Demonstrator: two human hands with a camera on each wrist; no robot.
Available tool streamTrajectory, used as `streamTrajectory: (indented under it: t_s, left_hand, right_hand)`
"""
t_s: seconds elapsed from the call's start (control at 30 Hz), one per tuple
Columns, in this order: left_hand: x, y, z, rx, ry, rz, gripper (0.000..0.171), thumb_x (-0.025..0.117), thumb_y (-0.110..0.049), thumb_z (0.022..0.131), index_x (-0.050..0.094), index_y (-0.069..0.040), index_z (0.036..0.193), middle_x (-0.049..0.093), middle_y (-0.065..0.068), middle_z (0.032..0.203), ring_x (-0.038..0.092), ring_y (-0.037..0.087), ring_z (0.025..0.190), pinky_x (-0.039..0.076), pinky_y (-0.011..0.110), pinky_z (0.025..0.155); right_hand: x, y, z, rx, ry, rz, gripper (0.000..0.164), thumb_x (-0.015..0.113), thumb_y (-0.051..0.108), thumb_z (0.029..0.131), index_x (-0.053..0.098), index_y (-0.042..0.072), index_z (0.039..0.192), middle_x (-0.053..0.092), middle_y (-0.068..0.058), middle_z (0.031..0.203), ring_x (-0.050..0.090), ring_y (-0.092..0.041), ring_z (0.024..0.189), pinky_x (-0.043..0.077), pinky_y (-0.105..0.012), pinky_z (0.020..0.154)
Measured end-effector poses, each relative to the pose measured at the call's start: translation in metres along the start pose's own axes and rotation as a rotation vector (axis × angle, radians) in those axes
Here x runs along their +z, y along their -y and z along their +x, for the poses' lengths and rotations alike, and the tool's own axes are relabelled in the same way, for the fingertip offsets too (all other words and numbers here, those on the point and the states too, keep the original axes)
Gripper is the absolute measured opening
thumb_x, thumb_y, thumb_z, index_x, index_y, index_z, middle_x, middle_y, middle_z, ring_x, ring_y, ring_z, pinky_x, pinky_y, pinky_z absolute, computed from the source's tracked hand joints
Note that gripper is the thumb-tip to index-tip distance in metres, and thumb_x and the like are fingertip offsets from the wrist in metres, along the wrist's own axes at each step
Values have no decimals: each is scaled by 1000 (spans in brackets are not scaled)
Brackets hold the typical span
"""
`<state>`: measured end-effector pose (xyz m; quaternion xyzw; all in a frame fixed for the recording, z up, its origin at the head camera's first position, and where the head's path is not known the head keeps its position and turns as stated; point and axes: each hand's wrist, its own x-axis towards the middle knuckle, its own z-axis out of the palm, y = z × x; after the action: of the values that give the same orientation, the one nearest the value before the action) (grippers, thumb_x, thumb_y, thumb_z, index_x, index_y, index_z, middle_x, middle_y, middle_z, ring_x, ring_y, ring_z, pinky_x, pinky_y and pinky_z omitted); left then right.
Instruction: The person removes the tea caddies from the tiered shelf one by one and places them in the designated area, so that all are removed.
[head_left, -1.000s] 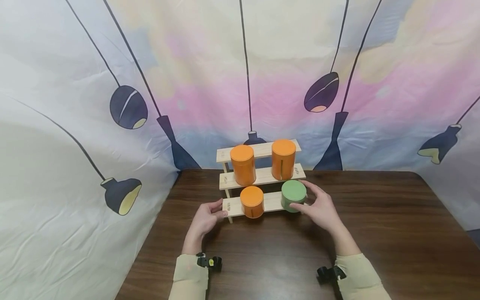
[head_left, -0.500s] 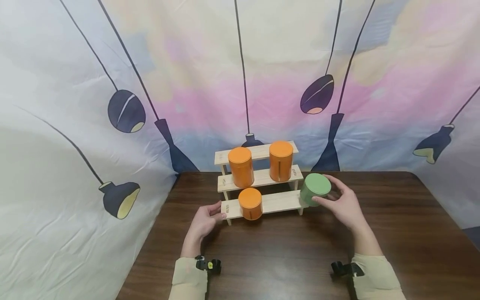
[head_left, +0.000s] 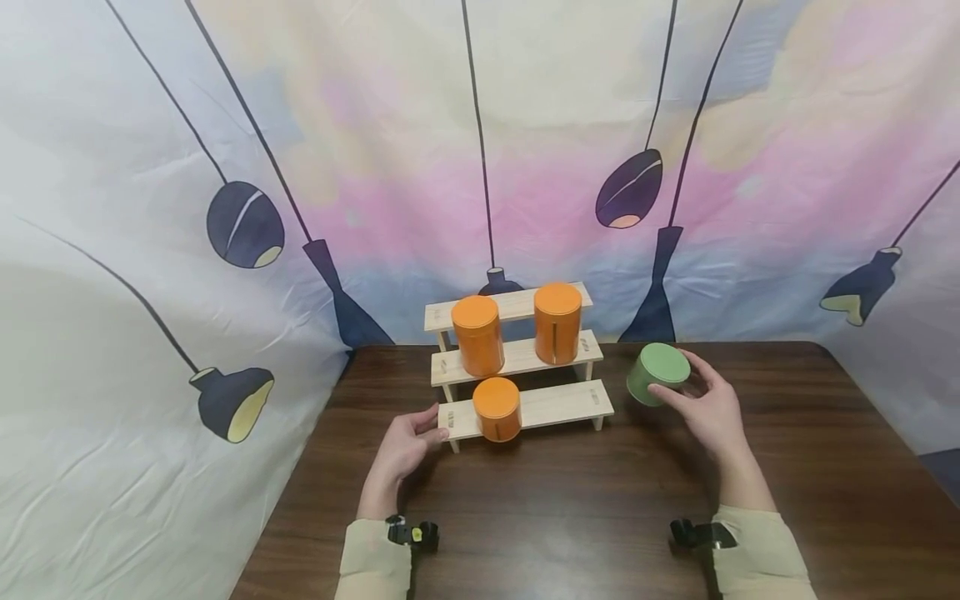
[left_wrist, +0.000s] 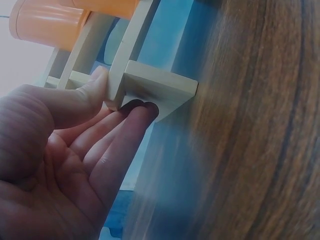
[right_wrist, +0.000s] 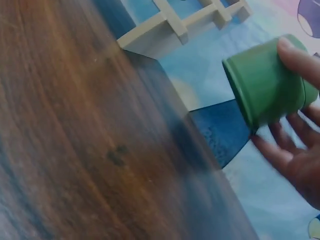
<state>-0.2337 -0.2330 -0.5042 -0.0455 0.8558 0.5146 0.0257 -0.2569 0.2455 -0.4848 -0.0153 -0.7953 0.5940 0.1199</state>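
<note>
One green tin (head_left: pixel 656 380), gripped by right hand (head_left: pixel 711 412), lid (head_left: pixel 665 363) up, axis leaning right, left hand (head_left: pixel 405 442) pinching rack (head_left: pixel 562 403)

Your sleeved forearms (head_left: pixel 757 550) extend forward, well apart, your left grip (head_left: pixel 405 443) pinching between thumb (left_wrist: pixel 82 105) and fingers (left_wrist: pixel 120 150), your right grip (head_left: pixel 708 408) curved in a hold with thumb opposite fingers.

Rack (head_left: pixel 558 404), green tin (head_left: pixel 657 372) — seemingly passable gap

Pale cream sleeves (head_left: pixel 375 560), black wrist mounts (head_left: pixel 722 535)
Each mount ends in a stubby black cylinder (head_left: pixel 682 533); the left bears a small yellow spot (head_left: pixel 417 534).
</note>
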Motion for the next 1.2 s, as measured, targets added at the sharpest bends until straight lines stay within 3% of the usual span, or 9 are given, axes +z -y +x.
streamTrajectory:
  t_s: [0.1,0.2,0.37,0.47,0.73,0.9,1.2]
  left_hand:
    - [0,0,0,-3,-1,-2,52,76,-7,99,60,2,148,65,21,145,61,36,136,45,57,114]
    - [0,1,-1,-3,-3,-8,52,75,-7,99,60,3,148,64,22,145,62,36,135,46,57,113]
    - [0,2,-1,5,-7,-18,51,75,-6,99,60,4,147,65,22,144,63,34,133,48,55,112]
    - [1,2,0,8,-4,-31,52,75,-5,99,60,4,148,64,22,144,63,34,134,48,54,112]
    - [2,0,0,3,2,-58,52,75,-3,99,59,5,148,64,25,144,65,33,130,55,48,105]
    - [3,2,-1,27,6,-95,52,74,1,98,58,9,147,63,30,142,67,33,126,61,39,94]
    - [0,1,-2,39,-4,-49,52,76,-2,97,60,6,146,65,27,141,65,34,130,58,44,100]
  right_hand:
    - [1,-6,2,73,-6,3,91,89,33,91,41,11,165,51,-18,159,56,-36,139,50,-8,85]
    - [3,-11,4,132,-8,-5,94,89,35,91,39,11,167,49,-18,162,50,-36,145,47,-10,89]
    - [6,-15,5,181,-16,-17,96,88,36,92,36,12,168,47,-19,163,45,-36,150,47,-35,111]
    - [8,-16,6,190,-25,-19,96,88,35,92,35,13,169,46,-20,163,44,-37,150,44,-50,116]
    - [14,-20,3,181,3,-66,97,88,34,92,32,12,169,44,-21,165,42,-41,150,47,-46,107]
    - [18,-21,3,169,21,-33,97,87,30,93,30,9,170,40,-24,166,38,-44,153,43,-56,116]
    - [25,-24,4,149,34,-47,96,87,24,94,29,6,169,40,-26,166,38,-47,152,41,-60,117]
